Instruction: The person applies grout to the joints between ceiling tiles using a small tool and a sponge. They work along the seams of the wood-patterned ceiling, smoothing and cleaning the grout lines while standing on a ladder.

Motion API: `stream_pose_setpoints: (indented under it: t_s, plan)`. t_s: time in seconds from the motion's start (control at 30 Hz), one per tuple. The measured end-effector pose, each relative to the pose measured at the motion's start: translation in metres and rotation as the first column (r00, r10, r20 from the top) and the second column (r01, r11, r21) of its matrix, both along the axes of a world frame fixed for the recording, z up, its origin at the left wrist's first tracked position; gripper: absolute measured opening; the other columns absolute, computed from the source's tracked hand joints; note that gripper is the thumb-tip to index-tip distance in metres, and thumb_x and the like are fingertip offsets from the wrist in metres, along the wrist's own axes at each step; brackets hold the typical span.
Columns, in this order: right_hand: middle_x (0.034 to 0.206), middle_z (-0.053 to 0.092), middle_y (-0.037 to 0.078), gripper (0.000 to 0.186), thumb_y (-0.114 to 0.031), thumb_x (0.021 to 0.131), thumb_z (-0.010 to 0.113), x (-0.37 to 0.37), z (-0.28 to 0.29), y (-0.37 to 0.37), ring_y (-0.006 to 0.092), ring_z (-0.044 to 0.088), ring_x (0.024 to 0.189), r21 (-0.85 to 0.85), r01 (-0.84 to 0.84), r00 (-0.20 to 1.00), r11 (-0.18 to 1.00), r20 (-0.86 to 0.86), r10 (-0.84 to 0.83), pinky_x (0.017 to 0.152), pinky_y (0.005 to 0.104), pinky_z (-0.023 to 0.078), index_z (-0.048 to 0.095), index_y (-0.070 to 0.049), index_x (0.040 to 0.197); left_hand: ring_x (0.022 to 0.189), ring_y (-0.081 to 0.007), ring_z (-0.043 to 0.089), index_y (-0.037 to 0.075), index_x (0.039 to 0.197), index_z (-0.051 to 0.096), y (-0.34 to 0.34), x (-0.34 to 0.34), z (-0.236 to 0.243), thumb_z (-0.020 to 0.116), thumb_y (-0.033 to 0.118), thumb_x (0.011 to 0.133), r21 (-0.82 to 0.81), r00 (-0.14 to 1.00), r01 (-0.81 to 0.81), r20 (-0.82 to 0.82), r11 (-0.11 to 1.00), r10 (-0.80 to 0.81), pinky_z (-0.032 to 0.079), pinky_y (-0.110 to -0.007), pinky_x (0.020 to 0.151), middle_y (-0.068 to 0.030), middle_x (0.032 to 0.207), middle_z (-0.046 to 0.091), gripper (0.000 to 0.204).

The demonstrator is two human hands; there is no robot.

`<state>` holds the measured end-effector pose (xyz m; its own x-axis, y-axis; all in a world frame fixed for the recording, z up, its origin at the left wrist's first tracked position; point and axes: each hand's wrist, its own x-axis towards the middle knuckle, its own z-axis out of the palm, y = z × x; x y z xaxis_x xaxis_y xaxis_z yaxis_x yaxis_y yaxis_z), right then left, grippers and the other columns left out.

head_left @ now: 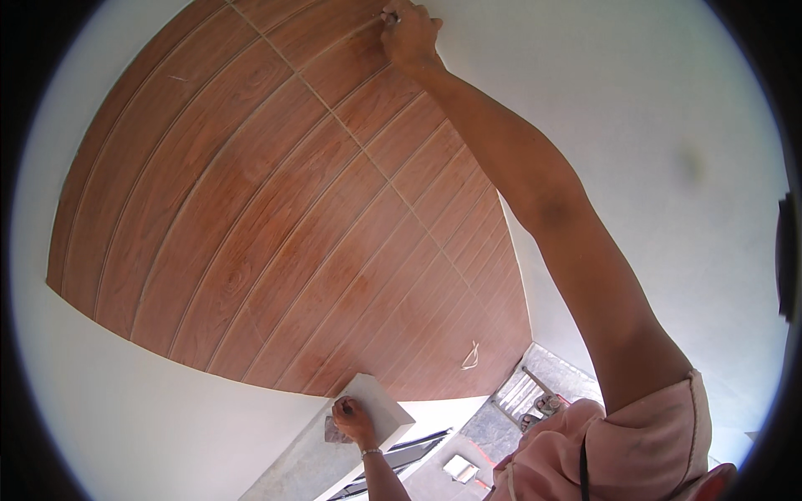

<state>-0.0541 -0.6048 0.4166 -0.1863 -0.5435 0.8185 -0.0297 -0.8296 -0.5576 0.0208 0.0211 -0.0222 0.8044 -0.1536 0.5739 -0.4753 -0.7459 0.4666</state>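
Note:
My right arm stretches far up, and my right hand (411,35) is closed by the edge of a reddish-brown wood-plank ceiling (276,192), where it meets the white wall. A small dark thing shows between its fingers, too small to name. The fingers touch or nearly touch a pale seam between planks. Lower down, my left hand (355,420), with a bracelet at the wrist, is closed beside a white block-shaped corner (372,405). Under its fingers is a thin brownish-grey flat piece (334,432), whose kind I cannot make out.
White walls (618,108) border the ceiling on both sides. A pale curled strip (471,356) shows against the planks. Far below are sandalled feet (543,409) by a slatted stand (520,397), a grey floor (576,377) and a white rectangular thing (460,469).

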Motion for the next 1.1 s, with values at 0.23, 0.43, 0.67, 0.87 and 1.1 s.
stream_pose_setpoints:
  t_s: [0.23,0.43,0.67,0.87,1.1]
  plan:
    - [0.103,0.068,0.013,0.018,0.004,0.093,0.057,0.0016,0.0010,-0.0056,0.0375,0.061,0.104,-0.046,0.014,1.000,0.999,-0.013,-0.015,0.099,0.0540,0.039,0.060,-0.008,0.106,0.086,-0.0393,0.066,0.003,0.089,0.072,-0.0025,-0.0030,0.0025,0.064,0.012,0.090,-0.008,0.999,-0.011,-0.034,1.000,0.011,0.049,-0.053,0.079,-0.0159,0.091,0.071,0.012]
    - [0.103,0.067,0.014,0.020,0.003,0.092,0.057,0.0030,-0.0032,-0.0080,0.0378,0.060,0.106,-0.108,0.045,0.999,0.993,0.021,-0.043,0.098,0.0547,0.039,0.059,-0.010,0.107,0.084,-0.0378,0.067,0.001,0.093,0.073,-0.0002,-0.0003,0.0010,0.067,0.013,0.088,0.009,1.000,0.012,0.001,1.000,-0.012,0.050,-0.050,0.077,-0.0178,0.090,0.072,0.014]
    - [0.102,0.067,0.014,0.019,0.003,0.093,0.057,0.0022,-0.0016,-0.0066,0.0385,0.060,0.105,-0.053,0.061,0.998,0.997,-0.006,-0.062,0.098,0.0541,0.039,0.059,-0.011,0.107,0.085,-0.0382,0.067,0.001,0.094,0.073,-0.0028,-0.0050,0.0068,0.066,0.013,0.088,-0.004,1.000,0.028,-0.013,1.000,-0.028,0.050,-0.050,0.078,-0.0176,0.091,0.072,0.015]
    - [0.102,0.067,0.016,0.015,0.001,0.095,0.058,0.0054,0.0021,-0.0054,0.0378,0.061,0.105,-0.050,0.098,0.995,0.994,-0.007,-0.099,0.097,0.0535,0.039,0.059,-0.010,0.105,0.088,-0.0388,0.064,0.003,0.089,0.072,-0.0051,-0.0086,0.0077,0.063,0.012,0.091,-0.014,0.999,0.002,-0.035,1.000,-0.003,0.048,-0.053,0.082,-0.0152,0.091,0.070,0.013]
    - [0.102,0.068,0.014,0.017,0.003,0.093,0.060,-0.0012,0.0025,-0.0055,0.0365,0.062,0.104,-0.084,0.070,0.995,0.994,-0.062,-0.075,0.094,0.0528,0.040,0.058,-0.009,0.105,0.095,-0.0399,0.063,0.001,0.090,0.072,-0.0030,-0.0068,0.0079,0.063,0.012,0.090,0.032,0.996,-0.022,-0.084,0.999,0.025,0.048,-0.053,0.086,-0.0169,0.093,0.069,0.014]
